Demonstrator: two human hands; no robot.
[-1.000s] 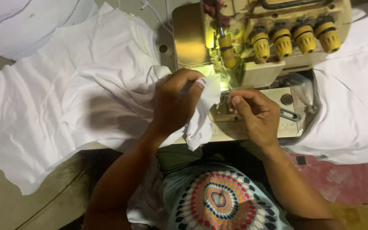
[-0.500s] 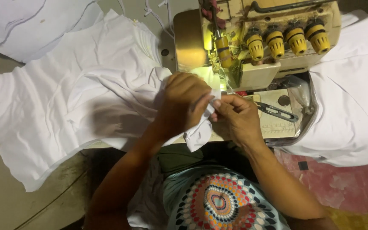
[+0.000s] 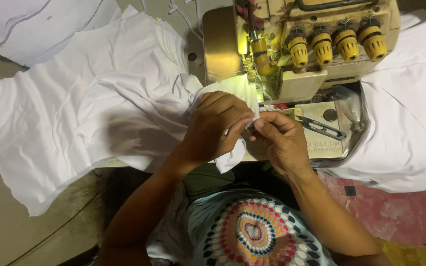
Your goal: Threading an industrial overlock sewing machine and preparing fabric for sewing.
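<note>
While both hands are meeting just in front of the machine, a small white fabric piece (image 3: 232, 91) is being held up between them, its upper edge lying right below the lit needle area. The left hand (image 3: 216, 129) is clenching a fold of this piece, fingers curled over it, with a loose corner hanging below the palm. The right hand (image 3: 281, 139) is pinching the piece's edge between thumb and forefinger, touching the left hand's fingertips. The grip on both sides is closed on the cloth.

The piece is not yet lying flat under the presser foot; judging by this, aligning is under way and stitching of this edge is still to come.

Just beside the right hand, thread snips (image 3: 324, 128) are lying on the machine bed, untouched. The overlock sewing machine (image 3: 301, 83) is standing behind, with four yellow tension knobs (image 3: 335, 44) in a row and a lamp glowing on the needle area.

Left of the hands, a large spread of white fabric (image 3: 75, 118) is draping over the counter (image 3: 124, 163) edge; another white heap (image 3: 410, 128) is lying on the right. A patterned shirt (image 3: 252, 231) is showing at the bottom.
</note>
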